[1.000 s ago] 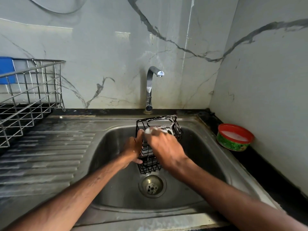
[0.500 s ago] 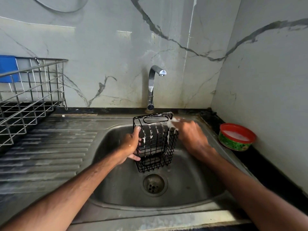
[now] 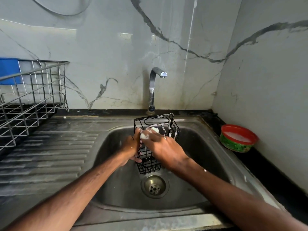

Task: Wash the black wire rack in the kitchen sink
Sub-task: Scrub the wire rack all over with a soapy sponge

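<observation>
Black wire rack (image 3: 157,121) sits upright in the sink (image 3: 210,157), above the drain (image 3: 155,186). Left hand (image 3: 131,145): fingers curled round its left edge. Right hand (image 3: 164,147): fingers curled over a white foamy lump (image 3: 145,135), pressed on the rack front.

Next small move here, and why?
Probably draw the right hand, with its foamy white scrub pad, down the front of the black wire rack: the left hand grips the rack's left side, suds sit near the top, and the lower wires look bare.
</observation>
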Available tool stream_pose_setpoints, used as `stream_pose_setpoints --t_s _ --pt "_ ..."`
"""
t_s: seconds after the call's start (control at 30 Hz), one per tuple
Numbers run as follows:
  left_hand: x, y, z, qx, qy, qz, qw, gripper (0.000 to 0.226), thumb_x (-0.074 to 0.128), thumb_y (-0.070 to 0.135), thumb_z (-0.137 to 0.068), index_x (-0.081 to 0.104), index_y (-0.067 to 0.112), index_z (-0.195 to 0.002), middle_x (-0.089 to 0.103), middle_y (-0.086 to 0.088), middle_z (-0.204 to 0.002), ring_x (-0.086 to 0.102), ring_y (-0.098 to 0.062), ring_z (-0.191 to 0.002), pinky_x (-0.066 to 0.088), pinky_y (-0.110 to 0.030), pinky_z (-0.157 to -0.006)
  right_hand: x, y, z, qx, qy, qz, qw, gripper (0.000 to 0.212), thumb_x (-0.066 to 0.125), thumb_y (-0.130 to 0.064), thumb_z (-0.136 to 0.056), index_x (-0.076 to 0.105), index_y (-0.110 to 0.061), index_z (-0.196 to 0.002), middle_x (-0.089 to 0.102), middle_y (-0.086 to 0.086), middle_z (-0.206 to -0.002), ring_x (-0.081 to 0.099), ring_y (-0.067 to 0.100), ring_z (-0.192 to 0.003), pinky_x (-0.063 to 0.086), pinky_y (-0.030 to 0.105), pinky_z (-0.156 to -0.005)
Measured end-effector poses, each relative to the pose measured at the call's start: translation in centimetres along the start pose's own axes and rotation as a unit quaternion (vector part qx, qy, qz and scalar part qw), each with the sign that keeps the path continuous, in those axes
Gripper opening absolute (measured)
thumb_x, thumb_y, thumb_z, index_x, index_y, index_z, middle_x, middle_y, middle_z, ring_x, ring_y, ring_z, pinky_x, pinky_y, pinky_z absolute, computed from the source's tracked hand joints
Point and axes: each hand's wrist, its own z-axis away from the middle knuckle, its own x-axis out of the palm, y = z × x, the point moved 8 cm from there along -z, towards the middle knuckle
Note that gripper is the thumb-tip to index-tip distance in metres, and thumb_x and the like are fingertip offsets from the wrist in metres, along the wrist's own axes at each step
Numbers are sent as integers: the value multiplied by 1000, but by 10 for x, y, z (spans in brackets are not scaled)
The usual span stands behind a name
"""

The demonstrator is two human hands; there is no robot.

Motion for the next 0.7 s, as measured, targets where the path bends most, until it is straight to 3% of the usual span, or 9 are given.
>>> stream_pose_setpoints --t_s 0.1,0.2,0.27,0.33,0.43,0.53,0.63,0.7 --pt "0 -4 -5 -18 -6 7 1000 68 32 63 -103 49 15 -148 61 -16 -135 64 -34 -117 62 -39 -54 1 31 0 42 -7 -62 997 62 61 8 -84 51 -16 -140 53 13 -142 67 32 -108 60 40 -78" --pt "2 -3 -4 -32 -9 6 999 69 37 62 -102 49 10 -145 62 -13 -130 65 -34 -115 64 -50 -61 2 86 6 146 39 -117 982 63 55 15 -83 60 -20 -136 56 12 -144 68 32 -110 60 41 -88" --pt "3 0 -2 -37 -9 3 999 63 39 58 -104 51 8 -141 62 -11 -120 67 -35 -109 64 -52 -66 6 106 8 164 62 -135 975 60 54 18 -82 66 -15 -130 59 13 -140 68 31 -113 58 42 -93" --pt "4 1 -3 -36 -14 -7 999 61 39 55 -105 49 7 -143 62 -12 -118 70 -37 -100 64 -53 -68 6 123 8 189 83 -145 968 54 52 20 -84 68 -10 -126 65 15 -132 70 29 -109 55 30 -96" --pt "2 3 -2 -33 -18 -23 999 60 39 53 -106 51 5 -140 62 -15 -120 73 -40 -90 63 -55 -78 6 145 12 268 106 -193 938 49 52 16 -88 67 -9 -127 67 15 -127 70 21 -99 55 20 -87" --pt "2 4 0 -37 -15 -21 999 55 40 50 -107 54 4 -133 63 -18 -118 71 -42 -96 61 -57 -82 4 151 15 299 129 -251 911 44 53 14 -87 69 -6 -123 66 11 -128 67 14 -100 49 7 -81" --pt "2 5 -1 -28 -7 -27 999 54 38 49 -108 53 5 -136 63 -19 -119 72 -39 -95 63 -55 -79 7 153 17 327 140 -263 897 43 59 14 -86 69 -6 -123 65 7 -128 66 6 -84 40 -4 -61" --pt "2 2 -3 -28 -2 -29 999 60 36 52 -107 48 5 -143 63 -15 -121 73 -37 -92 64 -52 -74 13 155 23 356 134 -269 885 30 62 10 -87 78 -9 -103 76 2 -103 59 -2 -69 41 0 -53"
